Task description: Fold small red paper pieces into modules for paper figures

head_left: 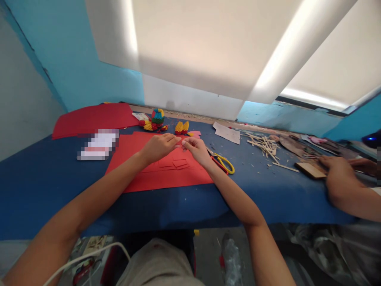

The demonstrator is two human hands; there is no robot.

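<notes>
Left hand (161, 146) and right hand (197, 150) nearly touched fingertips (gripping what, if anything, I couldn't tell); the red paper slips (180, 163) looked light, easily creased; best pinched by edges.

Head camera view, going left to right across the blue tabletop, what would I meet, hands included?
Rear red sheet, the wearer's left hand, their right hand, scissors with yellow and red handles, thin wooden sticks, flat wooden block, another person's hand.
</notes>
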